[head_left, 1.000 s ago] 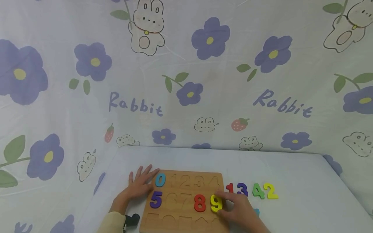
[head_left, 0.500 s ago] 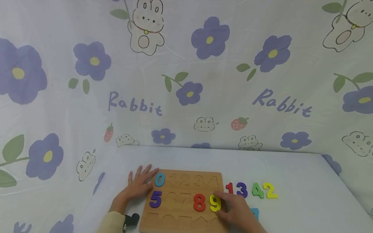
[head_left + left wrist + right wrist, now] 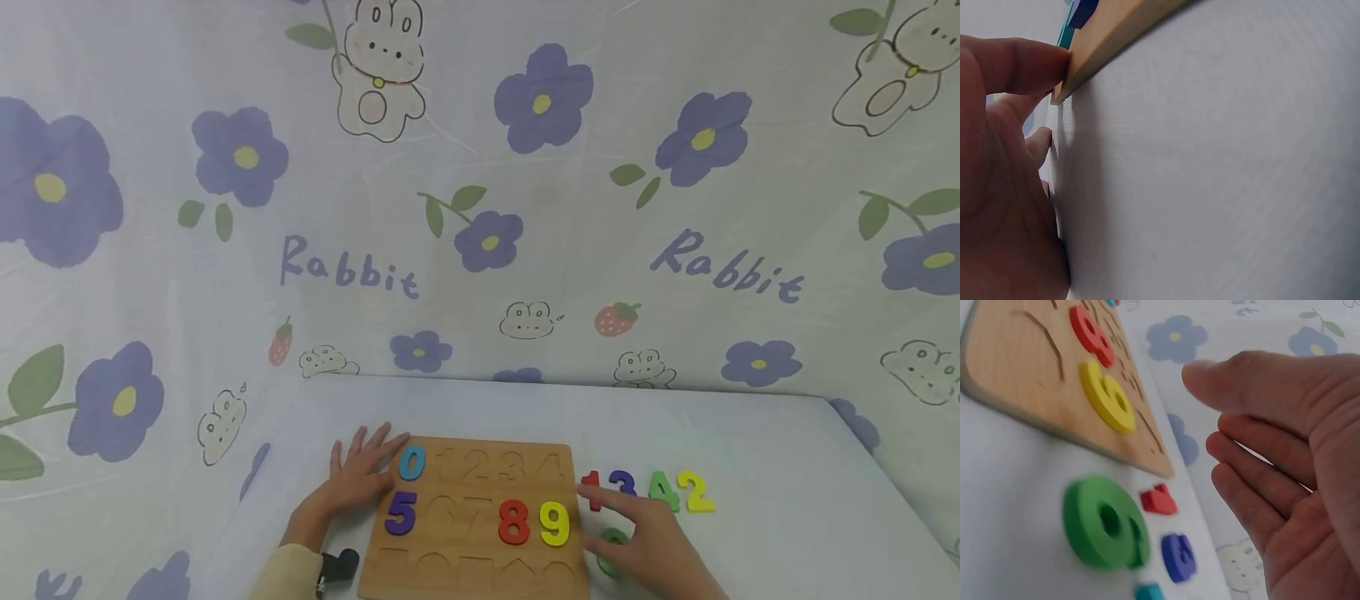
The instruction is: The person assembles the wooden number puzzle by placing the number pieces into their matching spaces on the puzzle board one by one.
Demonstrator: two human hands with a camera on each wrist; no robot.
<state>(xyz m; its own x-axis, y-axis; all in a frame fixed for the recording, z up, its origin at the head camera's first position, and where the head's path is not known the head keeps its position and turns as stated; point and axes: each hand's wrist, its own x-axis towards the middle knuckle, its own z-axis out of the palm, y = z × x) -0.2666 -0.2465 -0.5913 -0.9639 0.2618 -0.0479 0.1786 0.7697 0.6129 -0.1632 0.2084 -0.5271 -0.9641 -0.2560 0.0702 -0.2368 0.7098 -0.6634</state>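
Note:
A wooden number board (image 3: 480, 542) lies on the table, with a blue 0 (image 3: 412, 462), purple 5 (image 3: 401, 513), red 8 (image 3: 513, 522) and yellow 9 (image 3: 554, 523) on it. My left hand (image 3: 358, 481) rests at the board's upper left edge, fingers extended, thumb touching its side. Just right of the board hovers my right hand (image 3: 637, 533), thumb and forefinger apart, holding nothing. Partly hidden beneath it is a green round-looped number piece (image 3: 1100, 522), a 6 or 9.
Right of the board lie a red 1 (image 3: 592, 490), purple 3 (image 3: 622, 483), green 4 (image 3: 663, 492) and yellow 2 (image 3: 696, 492). A light-blue piece (image 3: 1149, 592) shows at the right wrist view's bottom edge. A patterned curtain (image 3: 480, 208) hangs behind the table.
My right hand has let go of the yellow 9 and moved right, off the board. It now covers the light-blue piece in the head view. My left hand stays put.

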